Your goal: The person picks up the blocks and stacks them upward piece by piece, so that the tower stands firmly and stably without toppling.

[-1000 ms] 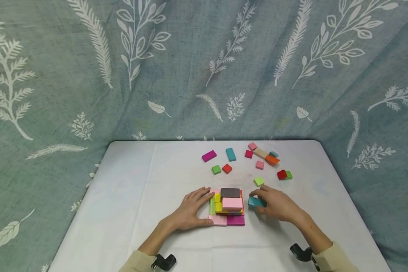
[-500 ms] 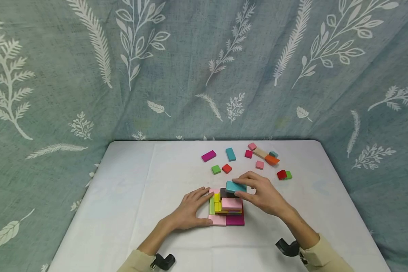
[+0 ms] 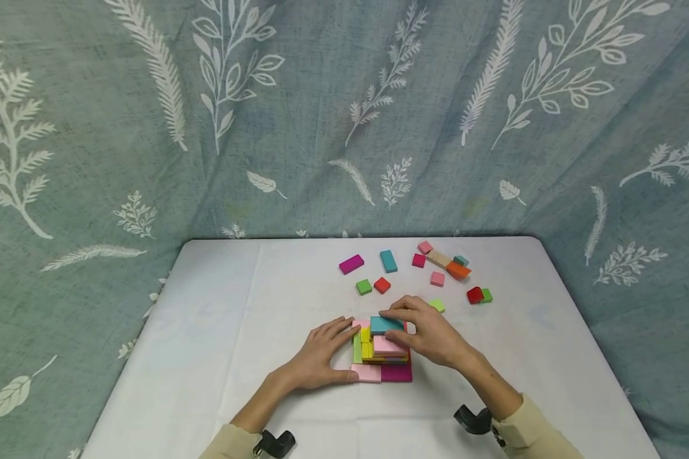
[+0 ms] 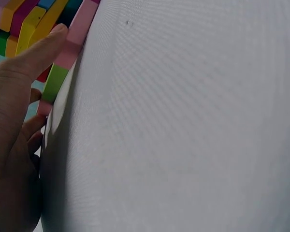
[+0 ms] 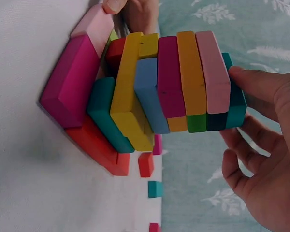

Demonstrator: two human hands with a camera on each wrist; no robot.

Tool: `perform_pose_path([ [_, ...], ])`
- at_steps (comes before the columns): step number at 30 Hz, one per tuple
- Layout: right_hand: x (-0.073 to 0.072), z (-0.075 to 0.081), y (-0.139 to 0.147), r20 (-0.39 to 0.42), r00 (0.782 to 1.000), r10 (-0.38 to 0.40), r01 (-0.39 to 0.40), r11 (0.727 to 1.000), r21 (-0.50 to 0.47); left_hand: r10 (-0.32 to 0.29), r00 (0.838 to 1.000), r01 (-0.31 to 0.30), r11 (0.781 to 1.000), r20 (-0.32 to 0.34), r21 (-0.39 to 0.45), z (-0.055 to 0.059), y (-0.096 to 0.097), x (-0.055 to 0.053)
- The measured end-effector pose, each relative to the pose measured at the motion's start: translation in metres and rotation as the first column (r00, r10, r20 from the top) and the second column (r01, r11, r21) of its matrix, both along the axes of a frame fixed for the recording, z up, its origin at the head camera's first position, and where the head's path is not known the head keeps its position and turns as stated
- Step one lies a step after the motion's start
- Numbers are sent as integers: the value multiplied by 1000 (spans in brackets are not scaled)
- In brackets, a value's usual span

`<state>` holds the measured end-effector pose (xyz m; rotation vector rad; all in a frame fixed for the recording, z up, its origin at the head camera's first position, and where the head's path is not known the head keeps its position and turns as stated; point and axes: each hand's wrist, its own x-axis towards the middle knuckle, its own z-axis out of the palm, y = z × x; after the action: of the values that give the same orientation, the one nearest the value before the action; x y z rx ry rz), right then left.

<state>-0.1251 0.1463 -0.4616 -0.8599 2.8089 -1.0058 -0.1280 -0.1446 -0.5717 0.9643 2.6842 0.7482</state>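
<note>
A stepped stack of coloured wooden blocks [image 3: 367, 345] stands on the table near its middle. My right hand [image 3: 430, 333] pinches a teal block [image 3: 382, 325] between thumb and fingers, lying at the top of the stack's far side. Beside it is a pink block [image 5: 215, 72], and under that come orange, magenta and blue layers in the right wrist view. My left hand [image 3: 320, 358] rests against the stack's left side, fingers spread. Its thumb [image 4: 43, 48] reaches along a pink base block [image 4: 77, 36], above a lime green block [image 4: 54, 83].
Loose blocks lie scattered behind the stack, including a magenta block [image 3: 351, 264], a flat teal block [image 3: 388, 261], a green block [image 3: 364, 287] and an orange block [image 3: 458, 271]. A lime block [image 3: 437, 306] lies just behind my right hand. Patterned cloth [image 3: 321, 127] hangs beyond the table.
My right hand has lifted the teal block from the table right of the stack and brought it left onto the dark block on top. My left hand has stayed in place.
</note>
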Motion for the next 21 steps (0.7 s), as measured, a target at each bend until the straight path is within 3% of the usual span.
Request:
perform_pose_path([
  [11,1,0,2,25,1000,-11,11,1000,-2,-12,1000,13,999,-22,45,1,0,1],
  [15,-3,-1,5,52,999,-4,6,999,-40,-6,1000,6,1000,1,30,1,-1,1],
  [18,-12,-3,12,70,997,-20,27,994,-107,0,1000,0,1000,25,21,2,-1,0],
  [21,-31,-9,25,74,994,-83,94,984,-154,-4,999,4,1000,33,21,4,-1,-1],
])
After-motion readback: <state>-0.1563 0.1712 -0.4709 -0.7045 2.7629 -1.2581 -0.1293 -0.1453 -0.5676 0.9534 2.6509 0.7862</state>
